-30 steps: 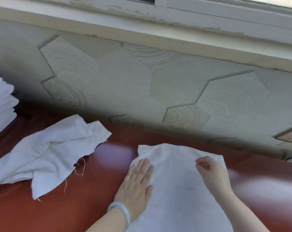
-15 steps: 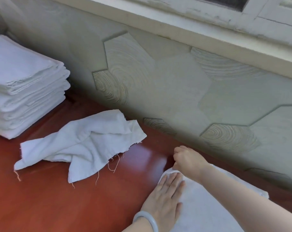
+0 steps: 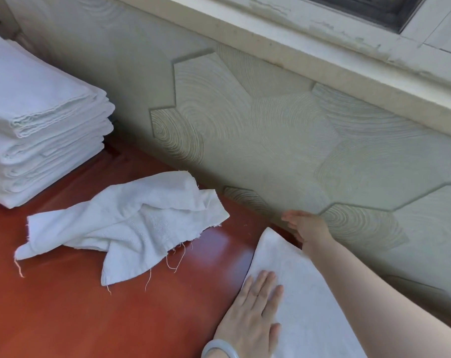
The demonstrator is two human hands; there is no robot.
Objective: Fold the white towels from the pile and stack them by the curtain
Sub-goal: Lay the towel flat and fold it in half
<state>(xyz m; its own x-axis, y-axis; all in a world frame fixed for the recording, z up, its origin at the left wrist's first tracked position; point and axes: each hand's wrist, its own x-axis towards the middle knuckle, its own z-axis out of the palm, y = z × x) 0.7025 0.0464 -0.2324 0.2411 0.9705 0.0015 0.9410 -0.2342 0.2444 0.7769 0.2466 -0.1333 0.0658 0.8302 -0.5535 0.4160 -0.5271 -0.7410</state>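
A white towel (image 3: 304,293) lies flat on the red-brown table at the lower right. My left hand (image 3: 252,313) rests on its left part with straight fingers and presses it down; a pale bangle is on that wrist. My right hand (image 3: 305,224) hovers just past the towel's far corner, close to the wall, fingers spread and holding nothing. A crumpled white towel (image 3: 131,223) with frayed threads lies in the middle of the table. A tall stack of folded white towels (image 3: 38,130) stands at the far left.
The red-brown table (image 3: 64,306) runs along a grey textured wall (image 3: 270,130) with hexagon patterns. A peeling white window sill and frame (image 3: 348,42) sit above the wall. No curtain is visible.
The view has swung left, showing the whole stack. My right hand has let go of the towel's far corner and lifted off toward the wall, now with spread fingers. My left hand stays pressed flat.
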